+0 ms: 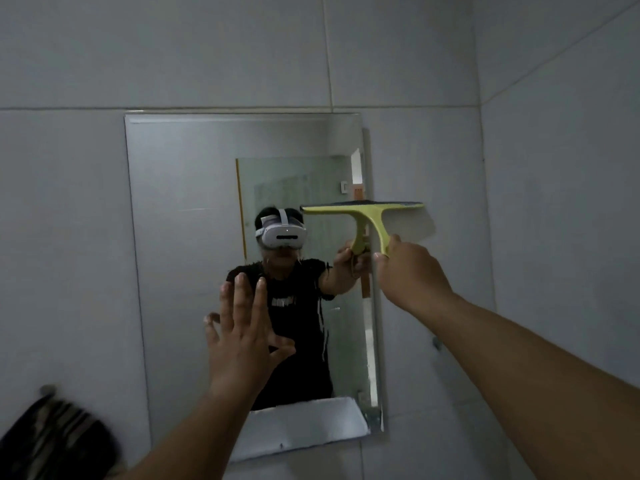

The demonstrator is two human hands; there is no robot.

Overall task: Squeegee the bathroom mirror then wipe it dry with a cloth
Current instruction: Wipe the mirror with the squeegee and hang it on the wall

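Dim grey tiled walls (381, 57), corner at right, striped towel (52, 441) lower left.

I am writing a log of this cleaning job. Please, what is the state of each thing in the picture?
squeegee: held up, blade level at the mirror's right edge
right hand: closed on the squeegee handle
left hand: open, fingers spread, empty
mirror: on the wall, bottom edge chipped
dark cloth: hanging at lower left, unused

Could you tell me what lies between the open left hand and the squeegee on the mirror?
In the head view, only bare mirror glass, showing the person's reflection, lies between the left hand and the squeegee held by the right hand.
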